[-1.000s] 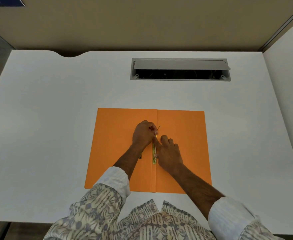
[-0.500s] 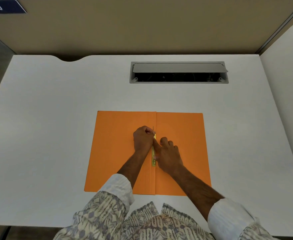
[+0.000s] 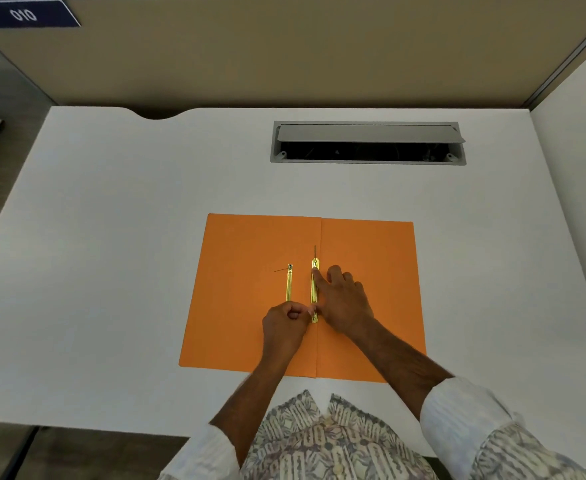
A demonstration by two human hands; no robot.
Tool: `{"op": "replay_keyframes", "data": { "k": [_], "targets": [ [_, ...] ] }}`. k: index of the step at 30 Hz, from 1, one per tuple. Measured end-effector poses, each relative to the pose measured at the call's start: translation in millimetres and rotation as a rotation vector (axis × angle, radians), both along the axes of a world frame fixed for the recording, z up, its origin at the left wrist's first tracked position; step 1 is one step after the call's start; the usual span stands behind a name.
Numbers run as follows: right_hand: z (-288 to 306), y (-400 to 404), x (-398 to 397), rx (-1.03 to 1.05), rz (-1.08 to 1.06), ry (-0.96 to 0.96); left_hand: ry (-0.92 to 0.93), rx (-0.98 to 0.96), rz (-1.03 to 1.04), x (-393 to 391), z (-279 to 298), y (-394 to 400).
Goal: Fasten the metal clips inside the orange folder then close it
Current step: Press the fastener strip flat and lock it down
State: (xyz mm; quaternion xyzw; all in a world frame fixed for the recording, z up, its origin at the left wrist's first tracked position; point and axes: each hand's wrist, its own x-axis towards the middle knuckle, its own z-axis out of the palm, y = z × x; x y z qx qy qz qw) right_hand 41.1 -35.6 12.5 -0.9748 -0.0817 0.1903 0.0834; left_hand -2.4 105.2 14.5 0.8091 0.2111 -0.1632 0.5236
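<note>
Since the earlier frame, left hand (image 3: 284, 327) shifted from the far end of the fastener to its near end; a second brass strip, previously covered, now exposed. Item: flat orange card folder (image 3: 243, 306), lying open, both leaves flat on the white desk (image 3: 129, 237), centre fold running away from the person, placed near the desk's front edge. Item: long brass fastener bar (image 3: 314, 289), lying along the fold, a thin metal prong (image 3: 315, 251) projecting past its far end. Item: shorter brass strip (image 3: 289, 282), parallel to the bar and just beside it on the left leaf, a thin prong pointing left from its far end; its near end meets the left hand. Left hand: curled into a loose fist, fingertips pinched at the near end of the bar; whether they actually grip metal cannot be told. Right hand (image 3: 345, 303): resting flat on the right leaf, grasping nothing, index finger extended and pressing on the bar's far end. Fixture: grey rectangular cable hatch (image 3: 367, 142), lid raised, set in the desk well beyond the folder. Label: blue sign reading "010" (image 3: 25, 14), upper left.
</note>
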Motion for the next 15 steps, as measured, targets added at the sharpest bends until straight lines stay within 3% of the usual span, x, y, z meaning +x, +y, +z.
{"op": "replay_keyframes", "data": {
  "k": [15],
  "targets": [
    [4, 2, -4, -0.004, 0.022, -0.019, 0.012, 0.046, 0.077, -31, 3, -10]
  ]
}}
